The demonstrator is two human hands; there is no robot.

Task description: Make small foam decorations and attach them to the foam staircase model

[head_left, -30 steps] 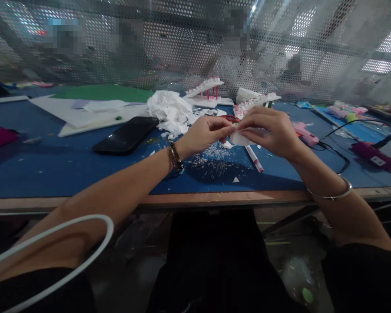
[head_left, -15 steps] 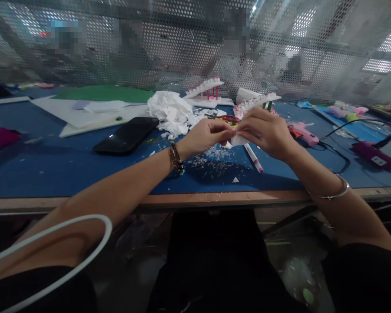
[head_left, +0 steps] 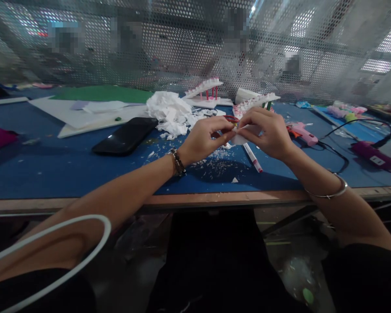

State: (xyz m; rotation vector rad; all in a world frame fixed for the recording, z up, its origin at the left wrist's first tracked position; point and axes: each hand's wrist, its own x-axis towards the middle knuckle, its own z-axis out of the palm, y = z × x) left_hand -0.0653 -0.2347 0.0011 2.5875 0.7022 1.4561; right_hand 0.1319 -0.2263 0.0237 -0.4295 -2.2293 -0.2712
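Observation:
A small white piece of paper [head_left: 240, 139] is pinched between the fingertips of both hands, above the blue tabletop. My left hand [head_left: 207, 138] comes in from the left, thumb and index finger closed at the paper's edge. From the other side my right hand [head_left: 267, 132] grips it, its curled fingers hiding part of the sheet. Below the hands, tiny white scraps [head_left: 217, 163] are scattered on the table. A white marker with a red end [head_left: 253, 157] lies just under the right hand. Behind the fingers, red-handled scissors [head_left: 230, 118] are partly covered.
A crumpled white paper heap [head_left: 169, 111] sits behind the left hand, with a black phone [head_left: 125, 136] nearer. Two white-and-red models [head_left: 208, 98] stand at the back. To the right are a pink glue gun [head_left: 303, 134] and a purple device [head_left: 376, 155] with black cable.
My left hand has turned slightly and its wrist has dropped a little, the fingers shifting along the paper. My right hand keeps nearly the same place.

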